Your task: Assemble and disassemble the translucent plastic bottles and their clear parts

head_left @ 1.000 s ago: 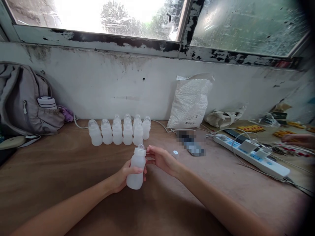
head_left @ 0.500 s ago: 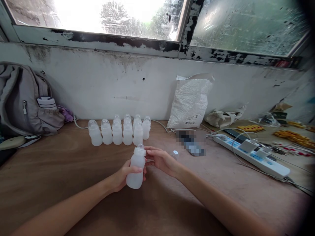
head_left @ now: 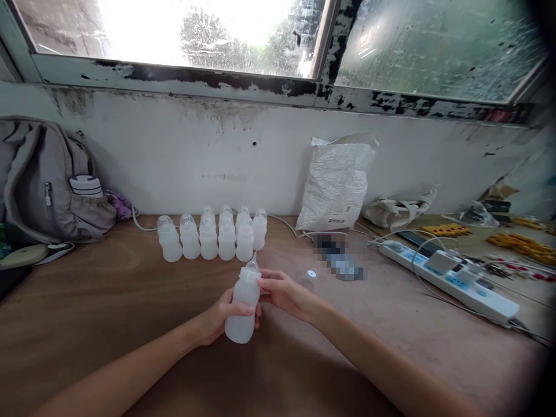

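Observation:
A frosted white baby bottle [head_left: 243, 310] with a clear nipple [head_left: 253, 262] on top is held slightly tilted above the table. My left hand [head_left: 221, 315] wraps round its body, thumb across the front. Fingers of my right hand [head_left: 284, 292] close on the collar at the bottle's right side, just below the nipple. Behind them, several similar bottles [head_left: 208, 238] with clear domed caps stand grouped near the wall. A small clear cap [head_left: 309, 279] with a white spot lies to the right of my right hand.
A grey backpack [head_left: 52, 179] sits at the left. Against the wall leans a white plastic package [head_left: 334, 185]. A blurred-out object [head_left: 341, 258], a power strip [head_left: 452, 281] with cables and yellow items [head_left: 521, 246] occupy the right side of the wooden table [head_left: 108, 307].
The view has shifted slightly. The held bottle tilts a little more to the right, with its nipple leaning that way. Both hands keep their hold.

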Demonstrator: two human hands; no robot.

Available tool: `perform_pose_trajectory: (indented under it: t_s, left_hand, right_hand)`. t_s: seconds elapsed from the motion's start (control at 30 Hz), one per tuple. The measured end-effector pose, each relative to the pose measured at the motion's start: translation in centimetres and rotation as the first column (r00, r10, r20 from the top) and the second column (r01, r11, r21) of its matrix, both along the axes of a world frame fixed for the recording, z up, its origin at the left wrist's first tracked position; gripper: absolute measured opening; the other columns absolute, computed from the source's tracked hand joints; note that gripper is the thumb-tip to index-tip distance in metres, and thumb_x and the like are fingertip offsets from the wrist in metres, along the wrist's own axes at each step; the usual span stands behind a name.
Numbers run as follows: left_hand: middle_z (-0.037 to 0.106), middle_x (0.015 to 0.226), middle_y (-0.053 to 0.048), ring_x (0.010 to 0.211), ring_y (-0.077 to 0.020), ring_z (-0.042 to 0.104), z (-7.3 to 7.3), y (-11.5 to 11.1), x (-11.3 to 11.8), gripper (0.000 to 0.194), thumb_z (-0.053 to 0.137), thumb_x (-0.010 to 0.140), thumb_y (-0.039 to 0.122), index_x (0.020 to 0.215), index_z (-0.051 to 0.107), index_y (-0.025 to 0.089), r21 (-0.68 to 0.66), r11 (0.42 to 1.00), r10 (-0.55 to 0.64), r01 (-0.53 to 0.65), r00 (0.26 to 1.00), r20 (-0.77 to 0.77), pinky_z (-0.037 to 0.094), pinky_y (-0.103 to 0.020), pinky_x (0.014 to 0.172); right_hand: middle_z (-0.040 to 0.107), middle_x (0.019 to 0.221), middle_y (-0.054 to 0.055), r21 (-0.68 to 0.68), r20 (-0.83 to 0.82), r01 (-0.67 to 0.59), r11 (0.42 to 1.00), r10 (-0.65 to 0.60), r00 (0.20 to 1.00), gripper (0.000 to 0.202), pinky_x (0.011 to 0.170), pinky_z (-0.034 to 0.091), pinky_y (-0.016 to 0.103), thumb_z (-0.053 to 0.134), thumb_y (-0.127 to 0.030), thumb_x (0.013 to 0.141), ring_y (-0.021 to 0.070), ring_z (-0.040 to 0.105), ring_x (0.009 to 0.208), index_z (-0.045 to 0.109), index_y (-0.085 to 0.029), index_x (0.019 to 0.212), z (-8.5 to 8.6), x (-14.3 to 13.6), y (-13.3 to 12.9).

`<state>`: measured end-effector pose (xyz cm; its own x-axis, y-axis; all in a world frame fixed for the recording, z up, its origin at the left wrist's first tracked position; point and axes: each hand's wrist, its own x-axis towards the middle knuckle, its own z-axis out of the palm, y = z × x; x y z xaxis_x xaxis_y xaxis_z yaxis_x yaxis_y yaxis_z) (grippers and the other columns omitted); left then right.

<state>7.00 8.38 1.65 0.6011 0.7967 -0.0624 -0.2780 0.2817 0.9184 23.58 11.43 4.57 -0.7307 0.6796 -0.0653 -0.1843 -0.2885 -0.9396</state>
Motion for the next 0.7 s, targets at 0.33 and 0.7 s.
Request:
perform_pose_trajectory:
  t_s: [0.33, 0.7]
  left_hand:
    - [0.056, 0.076, -0.004, 0.067, -0.0154, 0.054, -0.2, -0.1, 0.2, 0.023, 0.062, 0.064, 0.021, 0.083, 0.053, 0.013, 0.036, 0.999, -0.010, 0.015, 0.991, -0.130, 0.040, -0.027, 0.059]
    - [0.056, 0.080, -0.004, 0.073, -0.0169, 0.054, -0.7, -0.9, 1.1, 0.025, 0.062, 0.067, 0.022, 0.089, 0.052, 0.015, 0.155, 0.988, 0.051, -0.017, 0.974, -0.220, 0.042, -0.030, 0.064]
  right_hand:
    - [0.055, 0.079, 0.004, 0.011, 0.027, 0.031, 0.999, -0.032, 0.999, 0.032, 0.047, 0.042, 0.026, 0.056, -0.032, 0.072, 0.0127, 0.050, 0.056, 0.052, -0.018, 0.100, 0.0, -0.5, -0.8]
    - [0.058, 0.091, 0.006, 0.133, 0.111, 0.058, 0.989, -0.073, 0.991, 0.040, 0.049, 0.042, 0.025, 0.061, -0.037, 0.068, 0.0154, 0.054, 0.065, 0.055, -0.019, 0.103, 0.6, -0.6, -1.6]
